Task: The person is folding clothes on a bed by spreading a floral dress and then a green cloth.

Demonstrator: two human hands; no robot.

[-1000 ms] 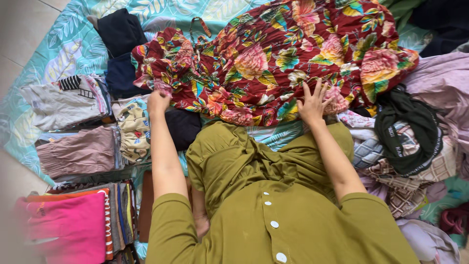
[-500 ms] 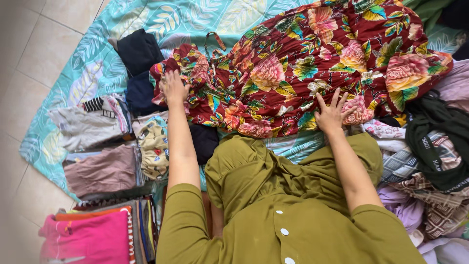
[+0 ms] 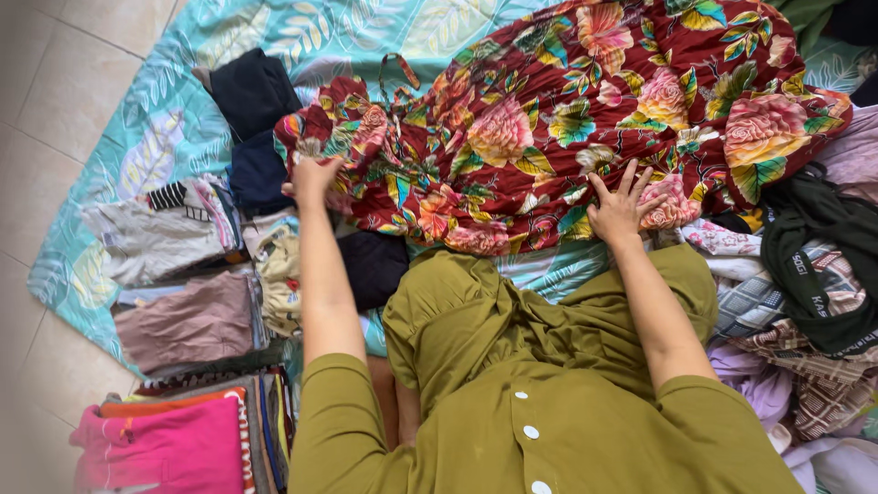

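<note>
Far left I am seeing folded clothes [image 3: 187,320] lying in stacks on a teal leaf-print sheet [image 3: 137,137] over the tiled floor. My left hand [image 3: 313,174] is clenching the near edge of the dark red floral dress [image 3: 567,119], which is lying spread across the sheet. My right hand [image 3: 620,209] is pressing flat on its lower hem, fingers released and spread. Unfolded clothes [image 3: 805,274] are piling up at right.

The floor [image 3: 55,55] is made of pale beige tiles with thin grey joints. A turquoise sheet [image 3: 183,101] with a white leaf pattern lies spread on it and covers most of the ground. The light is soft and even, without hard shadows.
</note>
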